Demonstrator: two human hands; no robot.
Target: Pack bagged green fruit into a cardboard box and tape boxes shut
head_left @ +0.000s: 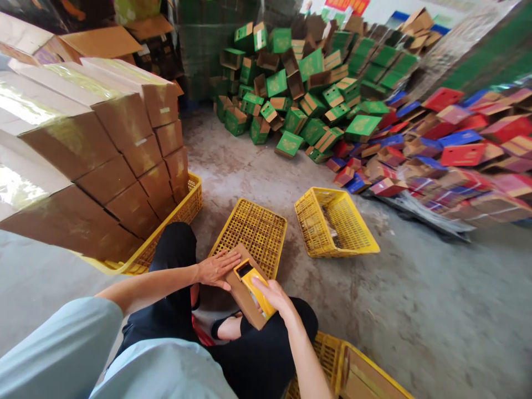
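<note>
A small brown cardboard box (pixel 240 292) lies tilted across my lap, its far end over an upturned yellow plastic crate (pixel 260 224). My left hand (pixel 216 269) rests flat on the box's left side, fingers stretched out. In my right hand (pixel 272 295) is a yellow handheld device (pixel 254 281) with a dark window at its far end, pressed against the box's top face. My right thumb lies along the device's top; the other fingers are mostly hidden. Whether the device is a printer or some other tool I cannot tell.
Brown boxes (pixel 124 160) stand stacked in a yellow crate (pixel 195 191) at the left. Another yellow crate (pixel 353 221) sits ahead right, and one with cardboard (pixel 366 382) is beside my right leg. Piles of green boxes (pixel 288 143) and red and blue boxes (pixel 461 155) fill the back.
</note>
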